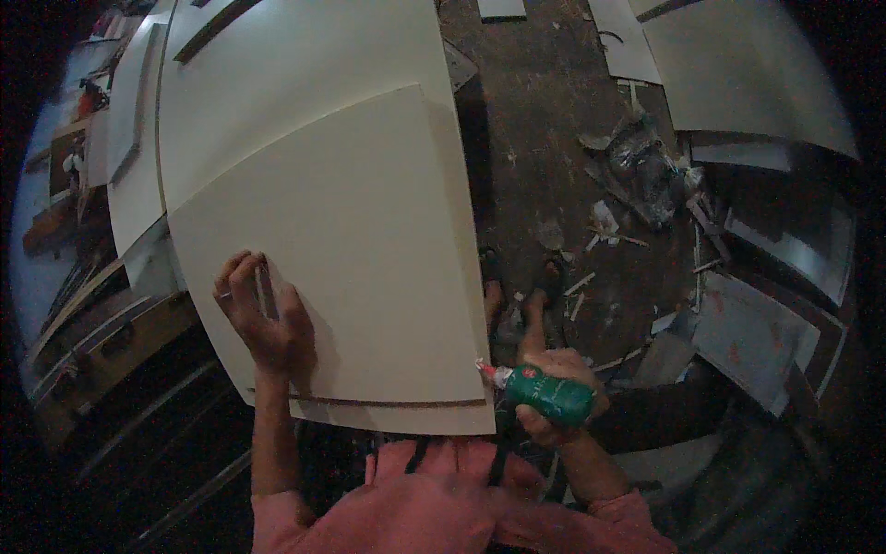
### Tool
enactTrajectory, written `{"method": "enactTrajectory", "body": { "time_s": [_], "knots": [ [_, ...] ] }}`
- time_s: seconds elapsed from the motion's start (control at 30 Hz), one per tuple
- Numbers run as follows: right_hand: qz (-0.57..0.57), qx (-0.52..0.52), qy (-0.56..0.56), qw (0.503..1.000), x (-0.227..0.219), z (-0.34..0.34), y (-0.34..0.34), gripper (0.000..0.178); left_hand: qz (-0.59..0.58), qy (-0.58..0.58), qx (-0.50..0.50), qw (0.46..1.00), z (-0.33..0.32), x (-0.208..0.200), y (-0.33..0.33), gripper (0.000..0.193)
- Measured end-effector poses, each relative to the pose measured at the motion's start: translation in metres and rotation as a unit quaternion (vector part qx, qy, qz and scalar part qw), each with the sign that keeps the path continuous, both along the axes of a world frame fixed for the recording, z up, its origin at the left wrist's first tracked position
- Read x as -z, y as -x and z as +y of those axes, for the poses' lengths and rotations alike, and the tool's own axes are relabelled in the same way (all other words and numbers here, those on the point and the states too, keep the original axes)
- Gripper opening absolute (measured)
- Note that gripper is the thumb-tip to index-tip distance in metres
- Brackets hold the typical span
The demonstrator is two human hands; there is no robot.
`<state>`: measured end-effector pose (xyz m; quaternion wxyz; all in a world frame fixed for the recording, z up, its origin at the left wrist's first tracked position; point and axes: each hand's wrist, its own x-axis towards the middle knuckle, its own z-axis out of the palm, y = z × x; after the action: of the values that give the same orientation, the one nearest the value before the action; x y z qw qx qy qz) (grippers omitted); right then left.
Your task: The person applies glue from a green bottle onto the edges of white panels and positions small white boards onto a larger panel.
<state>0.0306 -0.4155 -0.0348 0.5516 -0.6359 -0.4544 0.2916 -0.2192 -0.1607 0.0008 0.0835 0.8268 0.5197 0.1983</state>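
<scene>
Head view, green bottle (554, 394), inside right grip (568, 366)

Dim overall light, pale board (351, 222) comparatively bright, soft shadow from the left hand (263, 319) toward the board's right edge, dark floor (526, 157) beyond, small glints on crumpled plastic (639, 175), visible grain, board's far edge bowed by fisheye, blackened picture rim.

Shirt (415, 512): pinkish red, creased across the front.
Left sleeve (277, 519): same pinkish red, ending near the elbow; forearm bare.
Right sleeve (632, 524): matching colour, forearm likewise bare.
Straps (499, 462): two, narrow and dark, against the shirt front.
Left hand (263, 328): bare.
Right hand (568, 363): bare.
Footwear (553, 275): dark, finer form too dim to tell.
</scene>
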Motion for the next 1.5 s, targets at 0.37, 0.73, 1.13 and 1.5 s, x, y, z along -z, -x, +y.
{"method": "enactTrajectory", "body": {
  "time_s": [0.37,0.73,1.13,1.5],
  "knots": [
    [0.131,0.045,0.024,0.990,-0.016,-0.070,0.019,0.040,-0.013,-0.003,-0.003,1.000,0.002,0.004,0.004,0.042],
    [0.631,0.431,-0.064,0.642,-0.052,-0.126,-0.056,0.038,0.027,-0.040,-0.002,0.999,0.033,-0.007,0.017,0.046],
    [0.631,0.093,-0.108,0.763,-0.059,-0.113,-0.072,0.038,-0.243,0.674,0.306,0.626,-0.226,-0.078,0.017,0.047],
    [0.637,0.161,-0.046,0.753,-0.044,-0.081,-0.108,0.040,-0.236,0.589,-0.437,0.637,-0.444,0.087,0.245,0.030]
  ]
}}
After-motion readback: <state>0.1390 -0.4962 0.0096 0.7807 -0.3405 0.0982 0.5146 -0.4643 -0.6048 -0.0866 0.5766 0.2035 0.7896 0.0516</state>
